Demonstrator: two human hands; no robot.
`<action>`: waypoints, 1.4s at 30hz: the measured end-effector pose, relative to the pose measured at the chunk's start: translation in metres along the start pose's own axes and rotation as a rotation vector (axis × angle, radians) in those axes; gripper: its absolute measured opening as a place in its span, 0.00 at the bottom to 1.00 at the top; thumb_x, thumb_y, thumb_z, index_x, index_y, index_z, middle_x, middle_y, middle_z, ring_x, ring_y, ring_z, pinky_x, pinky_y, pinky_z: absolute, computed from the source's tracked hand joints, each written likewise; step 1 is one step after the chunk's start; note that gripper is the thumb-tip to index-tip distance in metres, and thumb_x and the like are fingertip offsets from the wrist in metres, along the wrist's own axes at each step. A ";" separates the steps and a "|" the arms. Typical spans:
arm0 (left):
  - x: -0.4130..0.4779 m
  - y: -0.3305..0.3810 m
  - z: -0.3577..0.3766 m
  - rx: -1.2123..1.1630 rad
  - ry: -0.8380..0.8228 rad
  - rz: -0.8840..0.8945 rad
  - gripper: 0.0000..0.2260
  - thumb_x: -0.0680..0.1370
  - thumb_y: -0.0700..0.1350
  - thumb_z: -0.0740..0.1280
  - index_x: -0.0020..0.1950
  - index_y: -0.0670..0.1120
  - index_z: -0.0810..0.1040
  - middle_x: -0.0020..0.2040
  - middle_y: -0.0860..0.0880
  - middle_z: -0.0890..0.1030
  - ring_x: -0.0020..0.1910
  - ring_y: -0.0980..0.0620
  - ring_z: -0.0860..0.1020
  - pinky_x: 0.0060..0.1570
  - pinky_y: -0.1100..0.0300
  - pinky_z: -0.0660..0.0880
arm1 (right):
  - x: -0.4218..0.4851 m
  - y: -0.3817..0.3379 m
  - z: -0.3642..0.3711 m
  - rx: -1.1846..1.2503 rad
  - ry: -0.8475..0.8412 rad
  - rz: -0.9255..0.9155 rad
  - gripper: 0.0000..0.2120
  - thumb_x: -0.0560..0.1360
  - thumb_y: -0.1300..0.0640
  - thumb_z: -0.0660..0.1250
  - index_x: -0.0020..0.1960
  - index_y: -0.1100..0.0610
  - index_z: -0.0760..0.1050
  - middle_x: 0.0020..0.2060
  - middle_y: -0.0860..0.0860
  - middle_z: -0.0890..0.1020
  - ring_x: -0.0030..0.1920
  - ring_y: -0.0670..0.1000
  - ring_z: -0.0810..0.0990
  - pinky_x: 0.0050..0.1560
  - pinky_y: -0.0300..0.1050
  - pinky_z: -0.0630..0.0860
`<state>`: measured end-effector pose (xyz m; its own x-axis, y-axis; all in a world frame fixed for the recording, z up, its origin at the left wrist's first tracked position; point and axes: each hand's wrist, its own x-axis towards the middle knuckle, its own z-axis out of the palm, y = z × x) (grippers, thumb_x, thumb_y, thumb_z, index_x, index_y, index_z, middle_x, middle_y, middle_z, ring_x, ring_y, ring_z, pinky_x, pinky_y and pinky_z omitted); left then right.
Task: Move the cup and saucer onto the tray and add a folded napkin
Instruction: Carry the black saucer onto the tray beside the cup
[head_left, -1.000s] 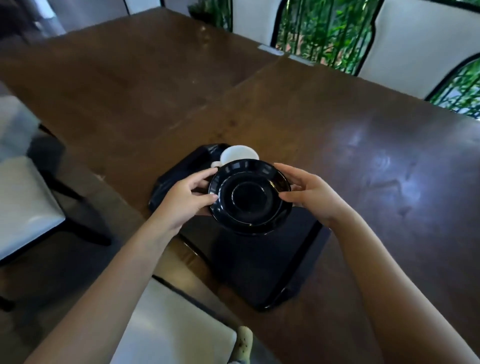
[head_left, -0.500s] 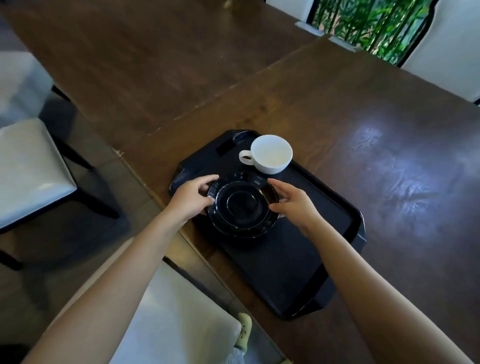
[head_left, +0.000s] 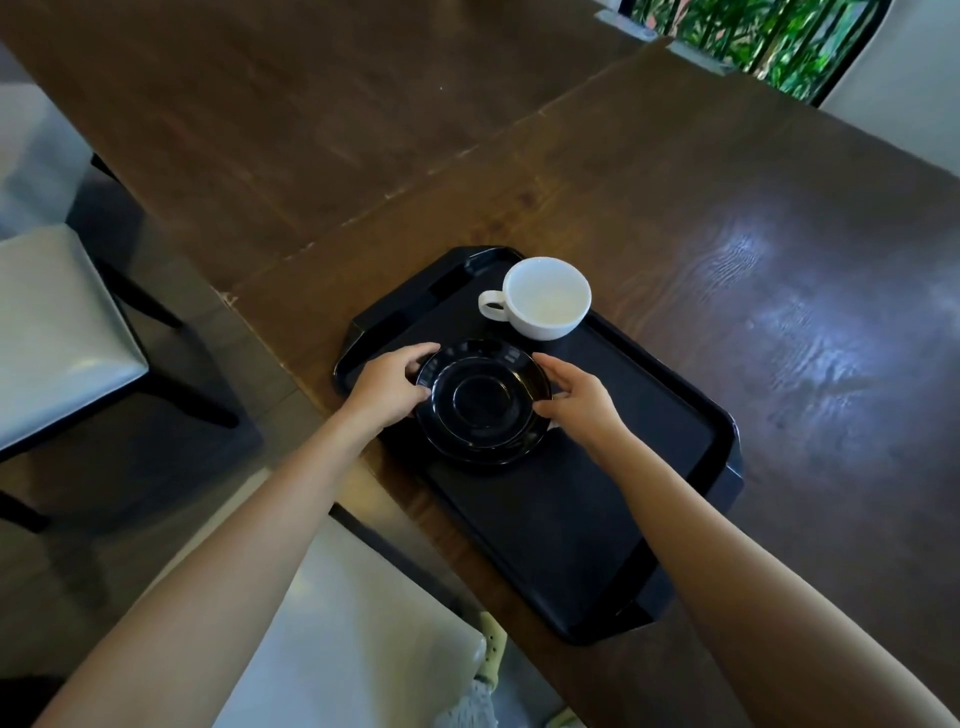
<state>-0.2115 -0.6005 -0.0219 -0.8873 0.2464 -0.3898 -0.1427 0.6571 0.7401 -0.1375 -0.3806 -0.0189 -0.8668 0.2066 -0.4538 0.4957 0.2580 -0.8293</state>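
The left hand (head_left: 387, 387) grips the black saucer (head_left: 480, 400) at its 9 o'clock rim, the right hand (head_left: 579, 400) at 3 (perhaps just touching); saucer on the tray (head_left: 597, 519), white cup (head_left: 545, 299) at its 1 o'clock, also on the tray

Dark wooden bench (head_left: 649, 171) spanning the view; grey-cushioned chair (head_left: 57, 332) at nine o'clock, another pale seat (head_left: 353, 639) at six, green foliage (head_left: 748, 36) behind bars at one.
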 end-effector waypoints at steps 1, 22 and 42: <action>0.001 -0.001 0.001 0.005 0.000 0.003 0.27 0.74 0.35 0.67 0.68 0.57 0.70 0.57 0.48 0.74 0.47 0.48 0.80 0.44 0.52 0.80 | 0.000 0.001 0.000 -0.005 -0.002 0.000 0.32 0.70 0.72 0.65 0.69 0.49 0.68 0.64 0.49 0.77 0.57 0.55 0.79 0.56 0.55 0.78; 0.000 0.015 -0.001 0.540 0.011 0.069 0.25 0.77 0.45 0.64 0.73 0.50 0.60 0.69 0.41 0.67 0.49 0.45 0.77 0.39 0.55 0.73 | -0.012 -0.006 -0.005 -0.186 -0.175 -0.018 0.35 0.73 0.64 0.68 0.75 0.51 0.56 0.50 0.56 0.81 0.49 0.54 0.82 0.57 0.51 0.78; -0.069 0.200 0.093 0.967 -0.617 0.504 0.22 0.78 0.55 0.60 0.72 0.54 0.63 0.67 0.52 0.73 0.63 0.51 0.72 0.52 0.61 0.67 | -0.130 0.021 -0.186 -0.527 -0.326 0.273 0.30 0.74 0.47 0.67 0.72 0.52 0.62 0.68 0.51 0.71 0.65 0.53 0.71 0.63 0.50 0.73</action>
<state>-0.1385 -0.4201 0.1017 -0.3589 0.7426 -0.5655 0.7646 0.5814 0.2782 -0.0040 -0.2271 0.0835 -0.6379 0.0555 -0.7681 0.5877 0.6796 -0.4390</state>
